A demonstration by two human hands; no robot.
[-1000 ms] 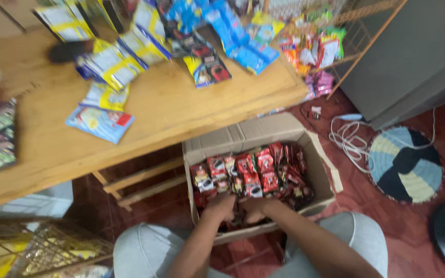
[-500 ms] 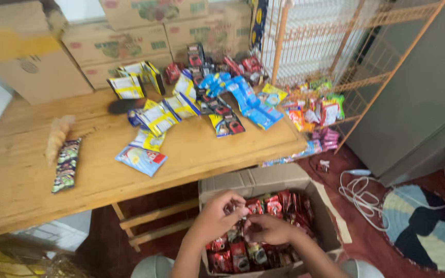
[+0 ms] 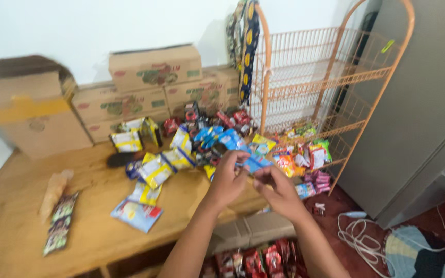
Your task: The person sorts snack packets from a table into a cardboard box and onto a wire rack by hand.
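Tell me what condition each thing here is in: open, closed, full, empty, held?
Left hand: raised over the table edge, fingers curled; what it pinches is blurred.
Right hand: raised beside it, fingers curled.
Wire rack: upright, upper shelves bare, lower shelf full of packets.
Floor box: open, red sachets inside.
Big carton: flap up.
Stacked cartons: closed.
Wooden table: strewn with sachets.

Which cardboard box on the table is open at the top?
The big box at the far left, with a yellow patch on its front. Its top flap sticks up, while the stacked boxes beside it have flat, closed tops.
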